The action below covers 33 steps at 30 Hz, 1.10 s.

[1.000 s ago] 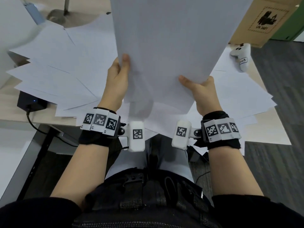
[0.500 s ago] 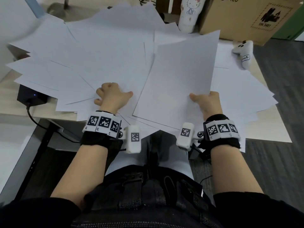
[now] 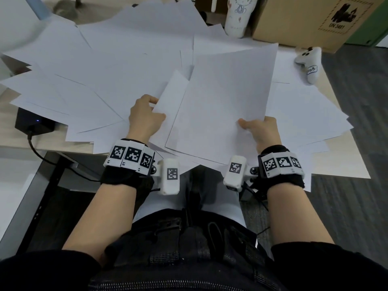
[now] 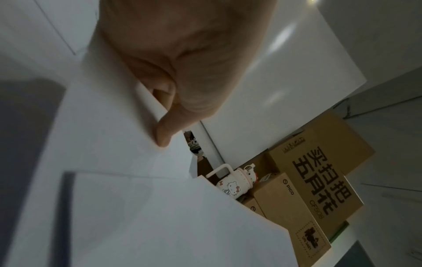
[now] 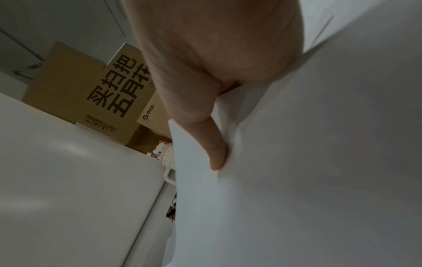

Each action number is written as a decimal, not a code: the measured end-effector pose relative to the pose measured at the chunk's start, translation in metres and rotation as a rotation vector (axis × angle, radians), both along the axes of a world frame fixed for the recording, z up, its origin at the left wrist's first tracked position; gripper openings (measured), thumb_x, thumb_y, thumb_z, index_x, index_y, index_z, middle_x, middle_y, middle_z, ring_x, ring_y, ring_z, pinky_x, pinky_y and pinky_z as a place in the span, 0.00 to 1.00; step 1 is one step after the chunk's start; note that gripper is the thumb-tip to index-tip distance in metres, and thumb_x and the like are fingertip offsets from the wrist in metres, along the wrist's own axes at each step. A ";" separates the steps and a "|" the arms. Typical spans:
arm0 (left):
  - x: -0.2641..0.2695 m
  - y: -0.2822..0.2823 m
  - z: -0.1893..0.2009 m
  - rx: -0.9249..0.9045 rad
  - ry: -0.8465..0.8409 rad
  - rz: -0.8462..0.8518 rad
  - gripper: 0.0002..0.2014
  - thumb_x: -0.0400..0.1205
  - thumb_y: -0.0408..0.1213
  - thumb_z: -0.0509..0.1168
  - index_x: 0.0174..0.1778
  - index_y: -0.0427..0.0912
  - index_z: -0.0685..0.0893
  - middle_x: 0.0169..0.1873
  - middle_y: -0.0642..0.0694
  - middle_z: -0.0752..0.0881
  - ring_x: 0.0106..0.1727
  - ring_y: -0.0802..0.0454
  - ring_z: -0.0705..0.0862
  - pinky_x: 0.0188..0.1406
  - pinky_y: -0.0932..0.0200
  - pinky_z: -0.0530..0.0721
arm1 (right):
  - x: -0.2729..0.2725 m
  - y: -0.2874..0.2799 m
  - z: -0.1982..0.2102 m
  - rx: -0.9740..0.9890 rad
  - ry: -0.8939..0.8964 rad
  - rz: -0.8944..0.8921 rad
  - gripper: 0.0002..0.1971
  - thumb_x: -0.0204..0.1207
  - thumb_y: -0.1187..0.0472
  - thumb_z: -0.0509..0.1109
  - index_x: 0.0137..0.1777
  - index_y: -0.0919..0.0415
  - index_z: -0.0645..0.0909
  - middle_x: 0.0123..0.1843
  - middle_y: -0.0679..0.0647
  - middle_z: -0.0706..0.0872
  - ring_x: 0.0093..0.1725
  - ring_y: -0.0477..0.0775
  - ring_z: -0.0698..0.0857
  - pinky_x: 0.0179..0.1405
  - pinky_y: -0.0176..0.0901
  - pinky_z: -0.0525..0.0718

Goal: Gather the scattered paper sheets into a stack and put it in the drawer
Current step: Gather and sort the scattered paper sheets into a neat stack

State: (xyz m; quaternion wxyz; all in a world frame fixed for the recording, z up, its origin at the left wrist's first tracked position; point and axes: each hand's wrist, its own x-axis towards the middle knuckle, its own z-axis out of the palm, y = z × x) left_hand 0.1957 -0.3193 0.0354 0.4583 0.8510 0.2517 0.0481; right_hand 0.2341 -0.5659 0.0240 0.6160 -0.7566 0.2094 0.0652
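Note:
Several white paper sheets (image 3: 105, 70) lie fanned and overlapping across the desk. My right hand (image 3: 252, 126) grips the near right corner of a sheet or thin stack (image 3: 222, 101) lying over the pile, thumb on top and fingers underneath. In the right wrist view that thumb (image 5: 217, 153) presses into the paper (image 5: 297, 162). My left hand (image 3: 147, 116) pinches the edge of another sheet (image 3: 170, 95), which slants up just left of the held one. The left wrist view shows thumb and finger (image 4: 162, 133) closed on that sheet's edge (image 4: 102, 144). No drawer is in view.
A cartoon-cat cup (image 3: 238, 15) and a cardboard box (image 3: 310, 19) stand at the desk's far side. A white controller (image 3: 309, 66) lies at the far right. A black box with a cable (image 3: 33, 122) sits under the sheets at the left edge. Grey floor lies to the right.
Both hands held the paper raised upright, then lowered it flat onto the pile. My left hand let go, rested on the sheets, and now pinches a neighbouring sheet.

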 end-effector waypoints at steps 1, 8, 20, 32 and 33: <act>0.000 0.001 0.002 0.037 -0.023 -0.008 0.16 0.77 0.28 0.68 0.62 0.40 0.80 0.55 0.41 0.83 0.57 0.44 0.83 0.60 0.47 0.82 | 0.000 0.000 0.002 0.013 -0.005 0.011 0.11 0.71 0.70 0.75 0.53 0.67 0.83 0.42 0.54 0.85 0.44 0.56 0.83 0.35 0.37 0.80; 0.007 0.024 0.020 0.076 -0.202 0.066 0.13 0.79 0.37 0.70 0.60 0.46 0.85 0.43 0.42 0.87 0.47 0.51 0.83 0.54 0.61 0.80 | 0.005 0.000 0.005 0.033 0.009 0.011 0.12 0.72 0.70 0.75 0.55 0.70 0.82 0.45 0.57 0.85 0.46 0.56 0.83 0.46 0.43 0.80; -0.011 0.023 0.012 -0.350 0.014 0.027 0.24 0.68 0.19 0.75 0.59 0.37 0.79 0.44 0.47 0.84 0.47 0.45 0.85 0.35 0.61 0.88 | 0.006 0.011 0.002 0.074 0.009 -0.129 0.14 0.73 0.72 0.73 0.33 0.61 0.72 0.35 0.52 0.78 0.45 0.54 0.78 0.36 0.38 0.78; 0.005 0.010 0.001 -0.452 0.014 -0.072 0.09 0.81 0.20 0.60 0.47 0.38 0.80 0.43 0.43 0.85 0.41 0.49 0.84 0.48 0.53 0.86 | 0.009 0.021 0.007 0.073 0.002 -0.034 0.10 0.75 0.71 0.72 0.38 0.60 0.74 0.39 0.50 0.80 0.44 0.51 0.78 0.25 0.27 0.71; 0.005 0.011 -0.001 -0.422 0.034 -0.060 0.10 0.80 0.19 0.58 0.44 0.37 0.80 0.42 0.41 0.84 0.41 0.47 0.83 0.52 0.49 0.86 | 0.010 0.020 0.008 0.074 0.003 -0.024 0.13 0.75 0.71 0.72 0.36 0.58 0.72 0.37 0.48 0.79 0.41 0.50 0.77 0.26 0.28 0.71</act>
